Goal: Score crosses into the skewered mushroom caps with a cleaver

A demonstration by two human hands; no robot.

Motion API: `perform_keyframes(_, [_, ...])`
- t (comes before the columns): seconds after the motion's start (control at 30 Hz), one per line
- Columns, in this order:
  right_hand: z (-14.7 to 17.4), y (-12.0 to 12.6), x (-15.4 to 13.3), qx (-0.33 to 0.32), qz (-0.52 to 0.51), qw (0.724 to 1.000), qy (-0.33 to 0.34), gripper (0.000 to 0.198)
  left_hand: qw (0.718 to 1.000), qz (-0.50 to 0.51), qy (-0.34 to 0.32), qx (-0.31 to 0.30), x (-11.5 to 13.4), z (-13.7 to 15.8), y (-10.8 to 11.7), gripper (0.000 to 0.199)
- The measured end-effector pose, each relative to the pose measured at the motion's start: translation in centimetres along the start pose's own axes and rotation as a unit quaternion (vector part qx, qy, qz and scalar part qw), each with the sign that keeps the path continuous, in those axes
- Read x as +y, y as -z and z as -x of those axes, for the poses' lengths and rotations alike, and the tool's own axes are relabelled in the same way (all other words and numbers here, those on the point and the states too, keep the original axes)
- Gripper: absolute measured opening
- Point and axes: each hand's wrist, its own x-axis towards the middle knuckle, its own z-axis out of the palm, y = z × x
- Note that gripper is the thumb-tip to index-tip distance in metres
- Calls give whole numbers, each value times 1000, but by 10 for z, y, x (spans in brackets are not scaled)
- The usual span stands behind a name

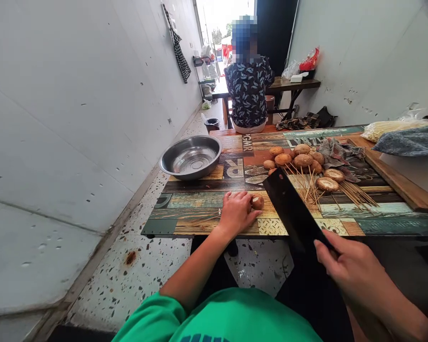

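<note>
My left hand (235, 211) rests on the near part of the table, its fingers closed over a brown potato (258, 203). A pale patch shows on that potato, and a thin skewer (207, 219) sticks out to the left from under the hand. In my right hand (351, 261) is the handle of a dark, broad-bladed cleaver (294, 209). Its blade slants up and left over the table edge, apart from the potato. Beyond the blade lie a heap of brown potatoes (302, 160), two pieces with pale faces (328, 184) and many wooden skewers (358, 194).
A steel basin (190, 156) stands at the table's far left. To the right lie a crumpled grey cloth (337, 152), a wooden board (395, 175) and a bag of pale food (392, 129). Ahead, a person (248, 95) sits facing another table (296, 85).
</note>
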Motion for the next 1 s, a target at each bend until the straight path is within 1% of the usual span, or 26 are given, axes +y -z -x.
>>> perform_keyframes(0.03, [6,-3,-3,31,70,995,69,25,1000,3,-4,-5,0,1,-1,41])
perform_keyframes(0.1, [15,-11,-9,66,193,961,184,28,1000,10,-6,-7,-1,1,-4,37])
perform_keyframes(0.13, [18,-15,-12,78,241,942,218,30,1000,9,-1,-3,-1,1,-7,33])
perform_keyframes(0.2, [22,-20,-19,82,315,912,249,31,1000,-4,12,7,-2,-1,-13,20])
perform_keyframes(0.27, [24,-22,-26,75,360,894,255,31,999,-16,20,19,-3,-2,-18,13])
perform_keyframes(0.37, [24,-21,-34,66,400,875,264,30,999,-6,24,28,-2,-3,-22,17])
perform_keyframes(0.5, [24,-20,-41,40,435,858,271,39,999,26,28,21,2,-4,-20,22])
perform_keyframes(0.6, [24,-21,-44,39,447,854,263,41,999,39,33,21,3,-4,-19,23])
perform_keyframes(0.73, [23,-24,-45,41,444,857,256,39,998,44,34,22,1,-3,-21,22])
perform_keyframes(0.87, [22,-26,-43,52,447,857,249,39,998,19,19,52,3,-1,-22,18])
perform_keyframes(1.0, [23,-26,-44,47,444,860,246,40,998,-2,11,67,6,-2,-21,20])
